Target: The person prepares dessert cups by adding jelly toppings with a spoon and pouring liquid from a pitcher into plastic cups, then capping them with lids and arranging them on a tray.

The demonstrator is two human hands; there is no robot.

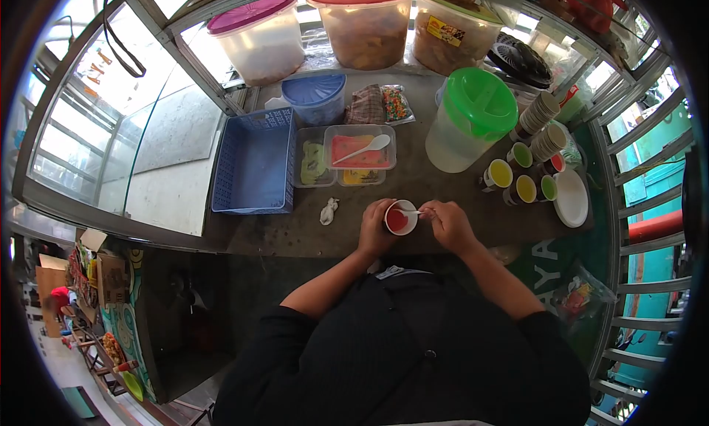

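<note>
My left hand [374, 232] is wrapped round a paper cup [408, 225] near the table's front edge. Inside the cup lies something red, and its mouth tilts toward me. In my right hand [450, 227] the fingers pinch a small white spoon [413, 213], whose other end reaches into the cup over the red contents. Just beyond the cup stands a clear tub of red filling [354, 160] with a larger white spoon [362, 150] resting across it. Beside and under it are tubs with green filling [316, 164] and yellow filling [360, 176]. A crumpled white tissue [329, 211] lies left of my left hand.
A blue basket [255, 167] sits at the left. On the right are a green-lidded container [476, 119], several filled cups [525, 189], stacked paper cups [539, 112] and white lids [571, 198]. Large lidded tubs [365, 31] line the back shelf.
</note>
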